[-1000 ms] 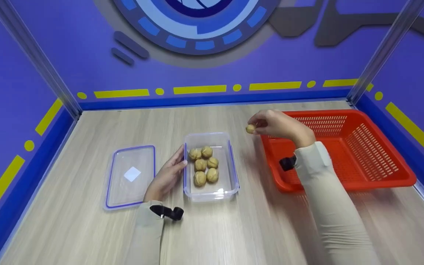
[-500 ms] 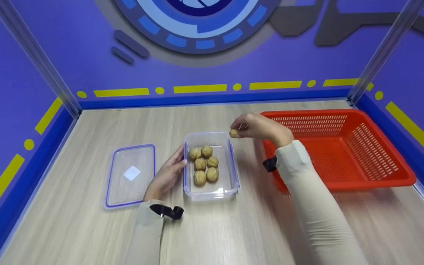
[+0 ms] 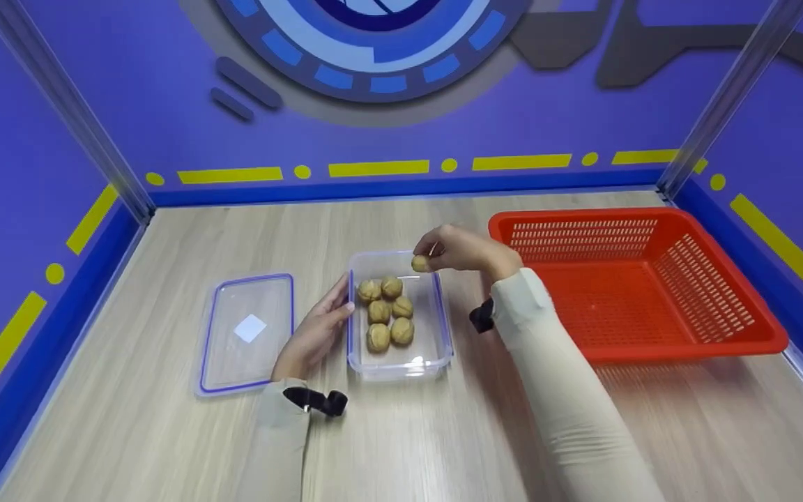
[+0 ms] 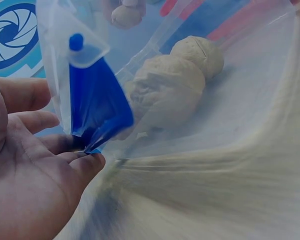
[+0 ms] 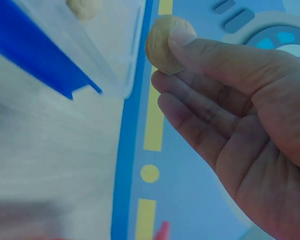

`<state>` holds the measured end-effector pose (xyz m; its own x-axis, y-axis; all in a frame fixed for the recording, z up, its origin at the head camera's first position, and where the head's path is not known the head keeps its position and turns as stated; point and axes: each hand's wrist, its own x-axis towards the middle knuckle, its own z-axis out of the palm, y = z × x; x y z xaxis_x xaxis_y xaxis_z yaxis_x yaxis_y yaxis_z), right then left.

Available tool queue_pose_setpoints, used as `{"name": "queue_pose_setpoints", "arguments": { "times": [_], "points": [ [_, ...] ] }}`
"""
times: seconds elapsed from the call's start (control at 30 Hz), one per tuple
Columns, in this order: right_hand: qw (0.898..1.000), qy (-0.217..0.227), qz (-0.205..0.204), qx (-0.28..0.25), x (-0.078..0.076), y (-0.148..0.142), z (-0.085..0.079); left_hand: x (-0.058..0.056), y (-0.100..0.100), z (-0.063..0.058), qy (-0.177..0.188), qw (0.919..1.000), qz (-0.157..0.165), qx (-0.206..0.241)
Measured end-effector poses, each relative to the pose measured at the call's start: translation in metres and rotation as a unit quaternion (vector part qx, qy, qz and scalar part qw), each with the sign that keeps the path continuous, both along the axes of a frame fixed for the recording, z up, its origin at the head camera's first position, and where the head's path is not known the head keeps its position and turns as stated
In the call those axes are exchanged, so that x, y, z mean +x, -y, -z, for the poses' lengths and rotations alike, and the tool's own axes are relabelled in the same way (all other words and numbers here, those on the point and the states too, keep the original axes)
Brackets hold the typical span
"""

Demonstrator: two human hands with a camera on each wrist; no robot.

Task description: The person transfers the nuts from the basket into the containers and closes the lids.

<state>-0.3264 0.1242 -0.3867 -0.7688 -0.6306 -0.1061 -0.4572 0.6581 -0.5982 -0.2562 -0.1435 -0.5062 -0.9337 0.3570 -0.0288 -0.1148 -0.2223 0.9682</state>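
Note:
My right hand [image 3: 468,249] pinches a walnut [image 5: 165,45] between thumb and fingertips. In the head view this hand is over the far right corner of a clear plastic food container [image 3: 426,355]. Several walnuts [image 3: 379,312] lie in the container, mostly along its left half. Against the container's left wall rests my left hand [image 3: 314,335], fingers extended along the side and thumb tip at the rim. The left wrist view shows its fingertips touching a blue locking flap [image 4: 97,107] that hangs down on that side.
To the left, a clear lid [image 3: 227,362] with a blue seal and a white square label lies flat on the table. A red perforated basket [image 3: 610,300] stands on the right. Patterned blue-purple panels [image 3: 373,139] enclose the table at the back and sides.
My right hand has carried the walnut leftward from beside the red basket's edge to over the container. The left hand and the walnuts in the container have stayed where they were.

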Motion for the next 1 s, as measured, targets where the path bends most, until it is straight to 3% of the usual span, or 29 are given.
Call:
{"name": "queue_pose_setpoints", "arguments": {
  "times": [0.43,1.0],
  "points": [
    [1.000,0.024,0.017,0.010,-0.006,0.018,0.022,0.001,0.000,-0.002,0.008,0.9999,-0.009,-0.008],
    [0.995,-0.018,0.014,0.100,-0.003,0.041,0.026,0.000,0.000,0.000,-0.001,0.9999,0.005,0.010]
  ]
}}
